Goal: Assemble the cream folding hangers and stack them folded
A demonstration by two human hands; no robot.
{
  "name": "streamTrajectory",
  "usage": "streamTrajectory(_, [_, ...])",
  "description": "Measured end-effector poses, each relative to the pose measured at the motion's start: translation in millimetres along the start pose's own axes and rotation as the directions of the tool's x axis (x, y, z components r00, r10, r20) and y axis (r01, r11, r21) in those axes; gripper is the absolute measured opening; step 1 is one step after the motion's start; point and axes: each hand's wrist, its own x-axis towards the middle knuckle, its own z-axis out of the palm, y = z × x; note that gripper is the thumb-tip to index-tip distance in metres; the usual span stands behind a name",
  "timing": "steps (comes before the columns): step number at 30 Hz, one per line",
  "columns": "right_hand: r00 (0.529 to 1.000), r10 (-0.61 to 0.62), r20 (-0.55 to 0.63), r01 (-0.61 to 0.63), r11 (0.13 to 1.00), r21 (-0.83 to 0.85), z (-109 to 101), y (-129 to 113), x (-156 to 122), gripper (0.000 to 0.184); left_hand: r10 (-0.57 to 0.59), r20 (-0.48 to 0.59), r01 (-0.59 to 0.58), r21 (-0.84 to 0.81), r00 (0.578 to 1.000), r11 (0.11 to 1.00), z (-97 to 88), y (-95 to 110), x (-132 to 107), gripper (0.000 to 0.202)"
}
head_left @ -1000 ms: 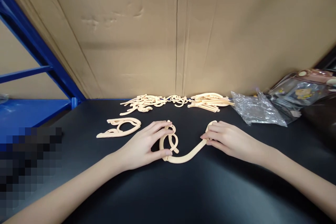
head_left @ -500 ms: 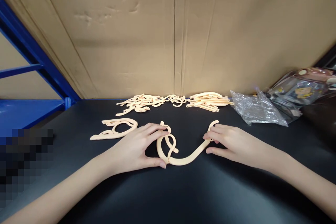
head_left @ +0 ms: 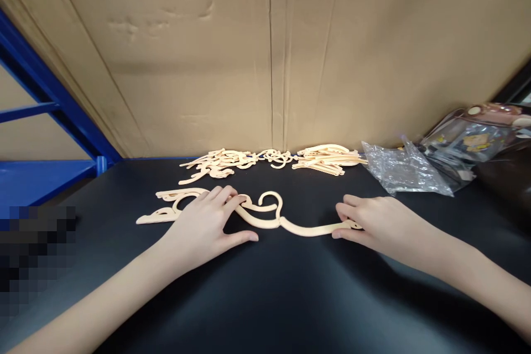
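A cream plastic folding clothes hanger [head_left: 309,230] lies across the black table with its two arms spread wide and its hook curling up from the middle joint. My left hand [head_left: 207,224] has its fingers curled over the hanger's left arm, while the thumb sticks out in front. The left arm's end is hidden under that hand. My right hand [head_left: 369,221] pinches the tip of the right arm between thumb and fingers. Partly behind my left hand lies a second hanger [head_left: 155,219], folded, of the same cream plastic.
Along the back lie a heap of cream hanger parts [head_left: 222,159], several loose hooks [head_left: 274,156] and a stack of hanger arms [head_left: 329,157]. A clear plastic bag [head_left: 400,168] and a printed pouch [head_left: 468,138] sit at right. Cardboard [head_left: 199,66] stands behind; a blue metal frame [head_left: 62,105] is left.
The hanger's arms have swung apart from a bent shape into a nearly straight line. My left hand has shifted slightly left, and my right hand has moved right with the arm tip.
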Motion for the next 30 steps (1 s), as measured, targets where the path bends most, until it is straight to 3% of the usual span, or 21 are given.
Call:
streamTrajectory(8, [0.998, 0.037, 0.05, -0.044, 0.989, 0.143, -2, 6, -4, 0.035, -0.096, -0.031, 0.099, 0.158, 0.995, 0.982, 6.2, -4, 0, 0.059])
streamTrajectory(12, [0.999, -0.034, -0.015, 0.037, 0.975, 0.219, 1, 7, -4, 0.031, -0.027, -0.09, 0.033, 0.057, 0.996, 0.998, 9.1, -2, 1, 0.056])
streamTrajectory(18, [0.995, -0.092, -0.03, 0.096, 0.94, 0.326, -1, 4, -2, 0.015, 0.047, -0.061, -0.052, -0.084, 0.997, 0.995, 14.9, 1, 4, 0.036])
streamTrajectory(21, [0.994, -0.09, -0.059, 0.104, 0.95, 0.295, 1, 4, 0, 0.009, 0.069, -0.05, -0.075, -0.128, 0.996, 0.989, 14.9, 1, 3, 0.031])
streamTrajectory(27, [0.962, -0.034, -0.27, 0.039, 0.999, 0.014, 15, 11, 2, 0.04, 0.11, 0.004, -0.104, -0.299, 0.994, 0.949, 12.2, 3, 2, 0.022])
streamTrajectory(30, [0.945, -0.049, -0.323, 0.025, 0.997, -0.077, 21, 10, 3, 0.046, 0.144, 0.013, -0.131, -0.331, 0.99, 0.934, 11.1, 5, 3, 0.022])
